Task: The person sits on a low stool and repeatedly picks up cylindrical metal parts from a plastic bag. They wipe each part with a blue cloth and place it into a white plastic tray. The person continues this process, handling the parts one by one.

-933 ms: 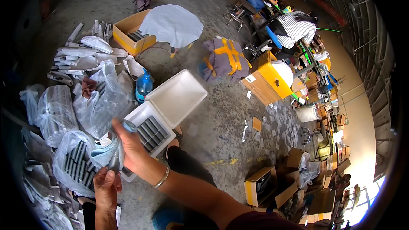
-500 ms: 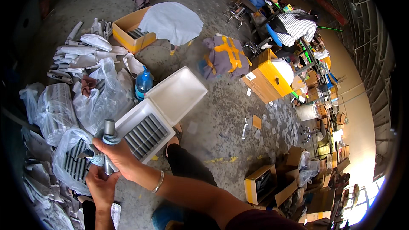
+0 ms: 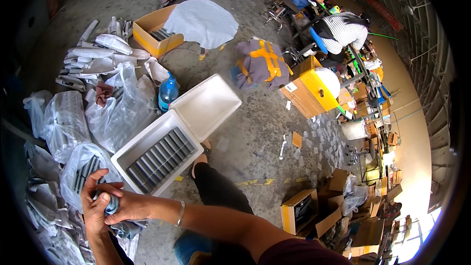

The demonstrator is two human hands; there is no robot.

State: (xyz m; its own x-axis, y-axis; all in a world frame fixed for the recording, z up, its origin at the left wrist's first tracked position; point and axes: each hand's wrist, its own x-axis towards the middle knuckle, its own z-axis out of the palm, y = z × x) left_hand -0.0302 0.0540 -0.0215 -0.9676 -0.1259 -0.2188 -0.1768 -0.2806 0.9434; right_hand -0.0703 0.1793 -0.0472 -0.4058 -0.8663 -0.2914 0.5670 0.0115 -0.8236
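My right hand point(image 3: 131, 207), with a bracelet at the wrist, is closed on a bunched blue-grey cloth point(image 3: 112, 205). My left hand point(image 3: 92, 206) presses against the same cloth from the other side, its thumb bent inward and one finger stretched up. Any rod inside the cloth is hidden by my hands. Just beyond them, a clear plastic bag point(image 3: 68, 179) holds several grey metal rods point(image 3: 86, 172). To the right of the bag is a white foam box point(image 3: 119, 158) with a row of similar grey rods point(image 3: 161, 159) lying in it.
The foam lid point(image 3: 208, 102) lies beside the box, near a blue bottle point(image 3: 168, 93). Paper-wrapped bundles point(image 3: 93, 64) and plastic bags point(image 3: 115, 113) crowd the left. A carton point(image 3: 157, 44) stands behind. Two people point(image 3: 338, 32) work at a bench at the far right.
The upright metal rod wrapped in cloth no longer shows. My hands have moved slightly left and down, closing together around the cloth, and the foam box's rods are more fully in view.
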